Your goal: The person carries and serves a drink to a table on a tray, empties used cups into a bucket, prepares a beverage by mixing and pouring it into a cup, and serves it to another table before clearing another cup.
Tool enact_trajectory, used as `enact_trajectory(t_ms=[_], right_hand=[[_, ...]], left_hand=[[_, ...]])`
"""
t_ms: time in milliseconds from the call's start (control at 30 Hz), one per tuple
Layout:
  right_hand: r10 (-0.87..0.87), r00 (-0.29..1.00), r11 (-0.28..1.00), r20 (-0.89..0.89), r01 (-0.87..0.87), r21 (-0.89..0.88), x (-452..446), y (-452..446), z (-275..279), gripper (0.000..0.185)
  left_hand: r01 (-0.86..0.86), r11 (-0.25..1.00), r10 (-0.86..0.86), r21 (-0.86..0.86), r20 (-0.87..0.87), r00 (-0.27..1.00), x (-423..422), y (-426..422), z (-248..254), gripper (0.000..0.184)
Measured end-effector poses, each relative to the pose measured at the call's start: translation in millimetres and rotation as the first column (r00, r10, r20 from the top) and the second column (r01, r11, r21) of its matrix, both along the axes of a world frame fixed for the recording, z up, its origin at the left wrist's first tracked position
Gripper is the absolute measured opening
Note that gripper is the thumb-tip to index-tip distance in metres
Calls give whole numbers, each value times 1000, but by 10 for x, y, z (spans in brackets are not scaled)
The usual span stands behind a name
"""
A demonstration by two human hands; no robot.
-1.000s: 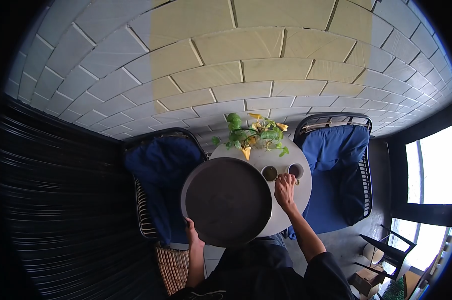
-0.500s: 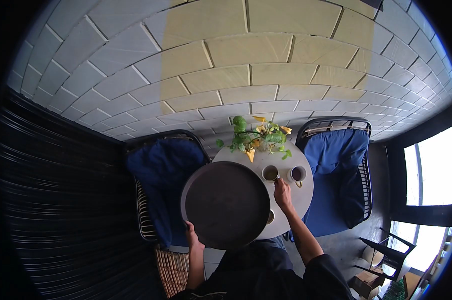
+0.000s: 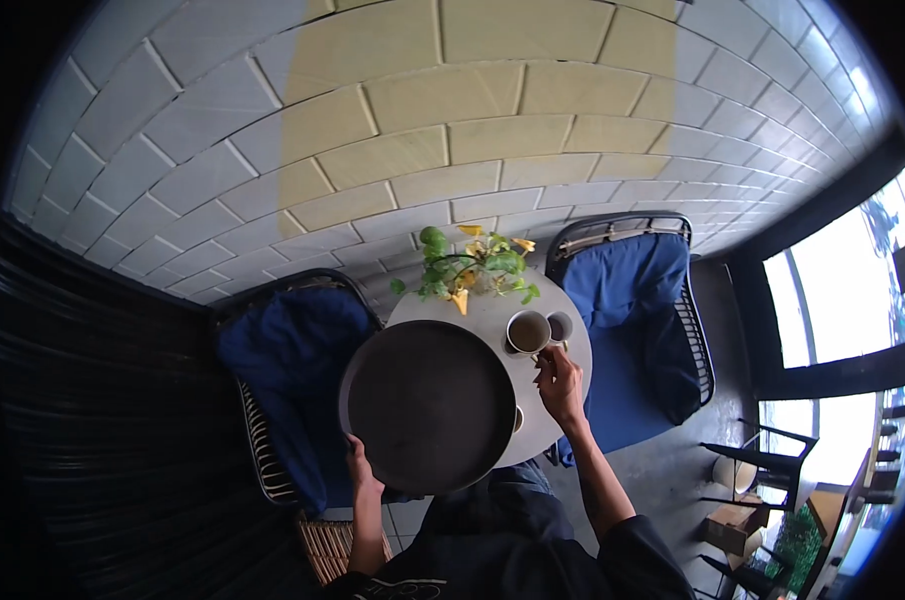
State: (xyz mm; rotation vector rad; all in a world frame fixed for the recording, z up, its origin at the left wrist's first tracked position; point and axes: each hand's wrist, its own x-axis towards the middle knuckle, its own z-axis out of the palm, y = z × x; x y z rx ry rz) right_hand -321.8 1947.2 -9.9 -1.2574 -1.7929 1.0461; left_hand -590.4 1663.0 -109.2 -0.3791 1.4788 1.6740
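My left hand (image 3: 364, 468) grips the lower left rim of a round dark tray (image 3: 428, 407), which is level and carries nothing. The fingers of my right hand (image 3: 561, 385) are closed at the handle of a mug (image 3: 528, 331) with a brownish drink in it. This mug looks raised above the round pale table (image 3: 545, 407) and partly overlaps a second mug (image 3: 560, 326) behind it on the right. A third cup (image 3: 519, 418) is mostly hidden by the tray's right edge.
A leafy plant (image 3: 478, 264) with yellow parts stands at the table's back. Blue-cushioned chairs are on the left (image 3: 293, 340) and right (image 3: 623, 330). A tiled wall (image 3: 413, 150) rises behind. Black stools (image 3: 773, 465) and a cardboard box (image 3: 738, 525) are at lower right.
My right hand has moved from near the right mug to the left mug's handle, and that mug has come up nearer the camera. The whole view has shifted; the tray stays in my left hand.
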Motion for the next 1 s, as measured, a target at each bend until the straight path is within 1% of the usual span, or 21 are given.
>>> enact_trajectory(t_ms=[67,133,167,200,267,333,367,400,433,467,500,567,633,667,700,733,800,867,900,933,1000], right_hand=[[-11,1000,998,29,10,57,130,-84,269,15],[-43,999,996,3,43,84,247,-203,587,15],[-53,999,998,0,53,45,316,-278,730,16],[-69,998,998,2,69,3,403,-363,835,16],[-90,995,993,-46,93,66,578,-531,927,16],[-137,990,988,-34,139,61,788,-741,984,15],[-167,985,983,-43,163,-85,911,-864,996,19],[-186,981,982,-57,183,-49,1012,-989,1032,21],[-213,976,975,-54,209,-69,1118,-1119,1013,21],[-240,969,968,-49,235,-90,1230,-1262,997,22],[-286,957,956,-50,282,-85,1340,-1409,1006,22],[-331,943,943,-3,331,-2,1573,-1713,1041,23],[-407,913,913,-16,407,22,1857,-2052,988,23],[-438,899,898,-29,439,34,2002,-2235,973,22],[-473,881,881,-21,473,-4,2146,-2428,980,22],[-516,856,856,-26,517,3,2289,-2632,957,22],[-586,809,806,-40,588,65,2574,-3050,906,19],[-658,752,750,-39,659,54,2882,-3485,862,19],[-696,717,716,-40,697,29,2987,-3736,851,18],[-738,673,673,-50,739,24,3087,-3988,853,18],[-777,629,624,-23,775,99,3337,-4470,907,17]], left_hand=[[50,998,-51,38,16,999,-64,20,-32,72],[133,991,-133,-8,-53,990,-107,86,-63,71],[160,987,-160,0,-57,985,-106,163,-22,71],[210,978,-208,16,-75,975,-64,248,70,70],[306,951,-303,33,-82,949,81,424,272,70],[399,917,-398,-9,-64,915,249,628,450,69],[441,898,-440,-3,-67,895,328,703,411,69],[496,868,-489,19,-137,862,418,776,358,68],[549,835,-531,41,-205,822,504,840,313,68],[588,807,-568,46,-210,796,633,918,372,68],[648,758,-630,81,-171,758,797,987,482,68],[734,668,-721,125,-134,679,1125,1051,578,69],[823,554,-802,121,-186,567,1497,1070,596,70],[848,513,-827,129,-191,529,1689,1044,553,70],[865,474,-853,167,-159,498,1884,996,488,70],[879,433,-878,201,-128,462,2063,941,426,71],[921,345,-920,182,-126,370,2513,763,562,70],[925,268,-950,270,-84,300,2982,518,712,68],[939,266,-951,219,-101,293,3273,343,961,65],[956,208,-966,209,-108,234,3456,185,961,65],[956,113,-988,270,-74,138,3803,-83,853,65]])
